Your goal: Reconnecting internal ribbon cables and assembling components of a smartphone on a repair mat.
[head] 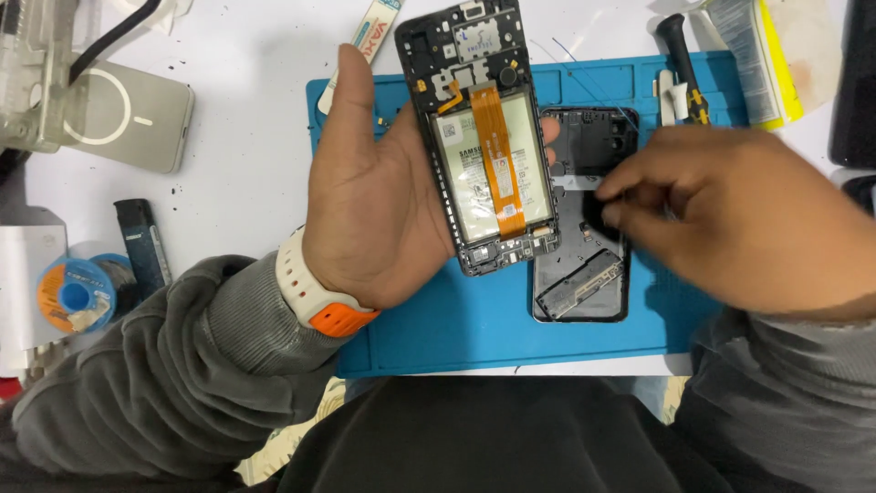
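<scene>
While the left hand (pixel 383 210) cradles the opened phone (pixel 484 137), back cover (pixel 584 274) already off, the right hand (pixel 730 219) pinches a small black part (pixel 598 215) just beside it; reassembly prob. still ahead.

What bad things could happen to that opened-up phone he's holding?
The left hand holds the opened phone up by its edges, so it might slip and drop onto the blue mat. Its orange ribbon cable lies bare across the battery and could get snagged or creased. The right hand pinches a small dark part over the back cover, easy to fumble.
</scene>
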